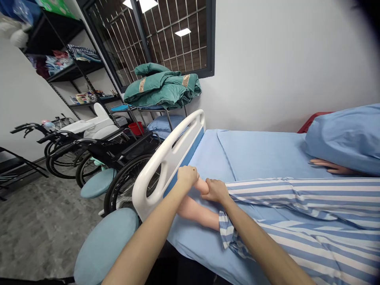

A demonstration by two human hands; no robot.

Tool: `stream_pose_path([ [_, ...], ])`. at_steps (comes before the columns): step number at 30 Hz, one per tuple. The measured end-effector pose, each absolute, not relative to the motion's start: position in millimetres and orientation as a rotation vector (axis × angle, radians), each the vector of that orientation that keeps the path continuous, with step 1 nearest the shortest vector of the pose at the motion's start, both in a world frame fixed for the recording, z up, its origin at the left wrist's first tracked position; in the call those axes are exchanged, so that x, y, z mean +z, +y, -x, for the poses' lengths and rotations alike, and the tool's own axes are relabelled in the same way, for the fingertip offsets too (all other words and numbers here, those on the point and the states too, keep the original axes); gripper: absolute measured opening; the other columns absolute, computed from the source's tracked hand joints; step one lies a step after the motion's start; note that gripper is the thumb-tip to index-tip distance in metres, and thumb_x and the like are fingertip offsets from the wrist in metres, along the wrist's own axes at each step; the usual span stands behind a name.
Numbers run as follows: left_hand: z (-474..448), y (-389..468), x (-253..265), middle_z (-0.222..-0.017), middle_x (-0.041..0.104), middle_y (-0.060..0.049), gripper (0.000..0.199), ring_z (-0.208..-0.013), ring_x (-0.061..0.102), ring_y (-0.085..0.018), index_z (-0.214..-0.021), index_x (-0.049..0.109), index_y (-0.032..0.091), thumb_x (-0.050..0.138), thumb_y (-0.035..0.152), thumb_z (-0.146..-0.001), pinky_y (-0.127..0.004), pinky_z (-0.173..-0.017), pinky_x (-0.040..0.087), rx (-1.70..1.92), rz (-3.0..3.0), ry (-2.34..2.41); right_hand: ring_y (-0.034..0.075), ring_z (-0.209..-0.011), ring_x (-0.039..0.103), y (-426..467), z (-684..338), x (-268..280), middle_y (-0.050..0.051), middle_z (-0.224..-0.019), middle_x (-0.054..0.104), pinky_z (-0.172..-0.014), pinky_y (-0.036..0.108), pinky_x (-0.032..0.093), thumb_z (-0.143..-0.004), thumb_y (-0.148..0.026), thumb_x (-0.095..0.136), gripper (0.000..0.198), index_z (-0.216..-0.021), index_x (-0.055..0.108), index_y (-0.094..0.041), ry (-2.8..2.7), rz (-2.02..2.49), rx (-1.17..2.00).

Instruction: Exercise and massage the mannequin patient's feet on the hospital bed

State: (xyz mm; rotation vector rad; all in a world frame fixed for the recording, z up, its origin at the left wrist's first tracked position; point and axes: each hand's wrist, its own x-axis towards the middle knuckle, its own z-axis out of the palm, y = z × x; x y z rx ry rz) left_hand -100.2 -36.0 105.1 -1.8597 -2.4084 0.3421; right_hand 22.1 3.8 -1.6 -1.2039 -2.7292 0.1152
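Our left hand (187,177) and right hand (216,191) each close their grip on the manikin's leg (202,186), on the bed (255,152) by the footboard (169,154).

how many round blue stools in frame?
2. One stool sits at the bed's foot corner, under the person's left forearm. The other stool stands farther left, beside the nearest wheelchair. More may be hidden behind the wheelchairs.
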Motion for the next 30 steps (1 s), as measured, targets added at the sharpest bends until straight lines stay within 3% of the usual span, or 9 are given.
stream_pose_path([
  [5, 100, -17, 106, -0.087, 0.063, -0.013, 0.030, -0.081, 0.058, -0.019, -0.095, 0.060, 0.016, 0.040, 0.025, -0.075, -0.029, -0.067, 0.041, 0.490, 1.841, -2.460, 0.022, -0.073, 0.054, 5, -22, -4, 0.007, -0.078, 0.059, -0.059, 0.027, 0.030, -0.059, -0.060, 0.050, 0.049, -0.084, 0.046, -0.017, -2.705, 1.177, 0.123],
  [14, 84, 4, 84, -0.066, 0.062, -0.011, 0.020, -0.064, 0.059, -0.020, -0.078, 0.064, 0.010, 0.051, 0.018, -0.065, -0.030, -0.058, 0.042, 0.643, 1.867, -2.472, 0.022, -0.075, 0.054, 6, -22, -3, 0.007, -0.080, 0.059, -0.063, 0.028, 0.031, -0.059, -0.063, 0.048, 0.052, -0.085, 0.047, -0.018, -2.739, 1.208, 0.129],
  [23, 87, -14, 90, -0.086, 0.061, -0.013, 0.030, -0.081, 0.057, -0.019, -0.094, 0.060, 0.016, 0.038, 0.027, -0.077, -0.028, -0.065, 0.043, 0.440, 1.880, -2.395, 0.023, -0.074, 0.055, 6, -22, -2, 0.007, -0.081, 0.059, -0.063, 0.029, 0.034, -0.057, -0.061, 0.051, 0.051, -0.085, 0.046, -0.018, -2.735, 1.181, 0.113],
  [30, 95, -36, 100, -0.090, 0.060, -0.013, 0.034, -0.083, 0.056, -0.020, -0.095, 0.059, 0.015, 0.030, 0.022, -0.080, -0.029, -0.066, 0.042, 0.412, 1.873, -2.332, 0.024, -0.075, 0.055, 6, -23, -3, 0.008, -0.081, 0.059, -0.063, 0.029, 0.034, -0.057, -0.060, 0.052, 0.051, -0.085, 0.046, -0.018, -2.715, 1.174, 0.129],
])
